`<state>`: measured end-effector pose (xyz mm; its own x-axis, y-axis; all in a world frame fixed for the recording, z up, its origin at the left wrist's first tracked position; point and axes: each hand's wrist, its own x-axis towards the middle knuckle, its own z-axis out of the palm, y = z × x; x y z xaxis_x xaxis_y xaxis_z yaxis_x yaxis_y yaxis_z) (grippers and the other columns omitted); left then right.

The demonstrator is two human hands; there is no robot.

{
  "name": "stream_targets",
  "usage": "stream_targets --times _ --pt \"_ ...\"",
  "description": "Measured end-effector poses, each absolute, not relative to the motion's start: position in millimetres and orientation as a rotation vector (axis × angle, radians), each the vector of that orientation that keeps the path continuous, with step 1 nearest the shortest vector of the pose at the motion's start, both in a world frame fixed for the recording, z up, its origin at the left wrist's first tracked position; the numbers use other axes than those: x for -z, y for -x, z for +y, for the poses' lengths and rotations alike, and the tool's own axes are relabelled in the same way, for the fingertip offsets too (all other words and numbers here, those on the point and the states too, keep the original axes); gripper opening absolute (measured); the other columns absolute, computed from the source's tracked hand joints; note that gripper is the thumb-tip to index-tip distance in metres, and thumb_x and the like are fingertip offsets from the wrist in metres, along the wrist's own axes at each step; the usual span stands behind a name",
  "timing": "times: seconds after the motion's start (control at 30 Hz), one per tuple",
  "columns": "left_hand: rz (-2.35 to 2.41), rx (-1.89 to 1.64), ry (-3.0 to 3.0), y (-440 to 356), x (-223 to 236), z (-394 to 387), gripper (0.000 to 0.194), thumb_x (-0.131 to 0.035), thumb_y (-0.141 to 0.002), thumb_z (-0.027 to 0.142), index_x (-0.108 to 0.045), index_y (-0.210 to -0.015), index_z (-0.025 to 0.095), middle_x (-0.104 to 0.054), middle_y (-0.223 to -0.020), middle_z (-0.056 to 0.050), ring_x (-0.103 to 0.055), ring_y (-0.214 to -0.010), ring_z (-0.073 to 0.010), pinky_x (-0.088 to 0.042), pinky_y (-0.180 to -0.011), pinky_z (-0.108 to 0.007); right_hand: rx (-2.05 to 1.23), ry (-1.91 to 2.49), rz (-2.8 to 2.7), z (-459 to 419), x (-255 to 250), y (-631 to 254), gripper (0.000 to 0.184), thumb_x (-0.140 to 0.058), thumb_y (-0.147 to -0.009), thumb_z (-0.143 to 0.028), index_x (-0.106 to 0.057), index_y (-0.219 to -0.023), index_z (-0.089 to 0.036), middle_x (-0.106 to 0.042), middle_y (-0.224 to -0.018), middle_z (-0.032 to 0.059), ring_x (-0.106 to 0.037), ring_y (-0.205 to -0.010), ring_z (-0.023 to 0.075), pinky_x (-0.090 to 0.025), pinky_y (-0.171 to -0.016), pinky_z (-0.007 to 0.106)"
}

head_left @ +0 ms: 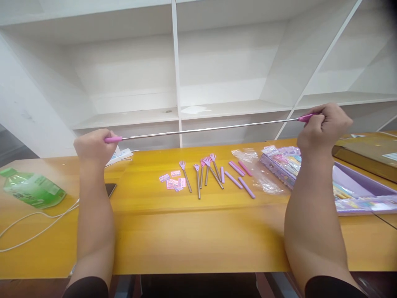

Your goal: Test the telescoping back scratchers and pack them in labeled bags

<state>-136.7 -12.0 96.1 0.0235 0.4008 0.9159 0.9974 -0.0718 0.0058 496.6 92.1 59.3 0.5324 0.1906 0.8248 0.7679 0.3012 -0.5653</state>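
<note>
Stretched between my two fists is a telescopic back scratcher [207, 129], its thin metal rod drawn out long above the table. My left hand [94, 147] is closed round its pink grip at one end. At the other end, my right hand [325, 126] is wrapped round a pink part, mostly hidden by the fingers. Below the rod lie several short back scratchers with claw-shaped heads [206, 161] in purple and pink. Beside them are loose purple and pink handle sleeves [237, 168]. Small printed cards [175, 182] lie in a heap to their left.
A green bottle [34, 188] lies on its side at the left, near a white cable [40, 213] and a power strip [120, 157]. Clear plastic bags [266, 182] and a purple box [367, 182] of packets are at the right. A brown carton [366, 155] sits behind. White shelving [176, 62] rises at the back.
</note>
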Motion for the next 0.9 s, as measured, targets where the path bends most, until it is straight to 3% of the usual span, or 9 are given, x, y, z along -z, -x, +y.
stream_targets --times 0.27,0.47,0.73,0.9 --pt "-1.107 0.954 1.831 153 -104 -33 0.053 -0.073 -0.091 0.036 -0.040 -0.053 0.019 -0.035 -0.049 0.003 -0.026 -0.052 -0.0110 -0.021 -0.050 -0.031 0.498 1.342 -0.838 103 -57 -510 0.038 -0.037 -0.063 0.006 -0.040 -0.048 -0.028 -0.047 -0.051 0.0037 -0.053 -0.057 0.0197 -0.039 -0.067 0.037" --pt "-1.130 0.920 1.853 140 -101 -26 0.052 -0.065 -0.092 0.038 -0.040 -0.050 0.021 -0.034 -0.047 0.003 -0.027 -0.050 -0.0117 -0.024 -0.048 -0.029 0.496 1.310 -0.916 105 -50 -504 0.034 -0.037 -0.063 0.004 -0.040 -0.050 -0.028 -0.053 -0.056 0.0055 -0.053 -0.063 0.0204 -0.040 -0.070 0.038" --pt "-1.123 0.925 1.856 121 -94 -19 0.053 -0.064 -0.093 0.042 -0.038 -0.052 0.022 -0.034 -0.047 0.002 -0.029 -0.051 -0.0130 -0.025 -0.050 -0.031 0.512 1.325 -1.018 98 -50 -497 0.032 -0.038 -0.064 0.002 -0.045 -0.054 -0.028 -0.055 -0.056 0.0052 -0.055 -0.060 0.0206 -0.040 -0.067 0.036" --pt "-1.132 0.866 1.969 78 -77 -7 0.053 -0.059 -0.099 0.043 -0.036 -0.056 0.022 -0.041 -0.050 0.000 -0.037 -0.052 -0.0150 -0.028 -0.055 -0.034 0.481 1.206 -1.293 84 -51 -448 0.024 -0.045 -0.072 -0.005 -0.054 -0.063 -0.026 -0.064 -0.065 0.0078 -0.058 -0.066 0.0212 -0.040 -0.070 0.035"
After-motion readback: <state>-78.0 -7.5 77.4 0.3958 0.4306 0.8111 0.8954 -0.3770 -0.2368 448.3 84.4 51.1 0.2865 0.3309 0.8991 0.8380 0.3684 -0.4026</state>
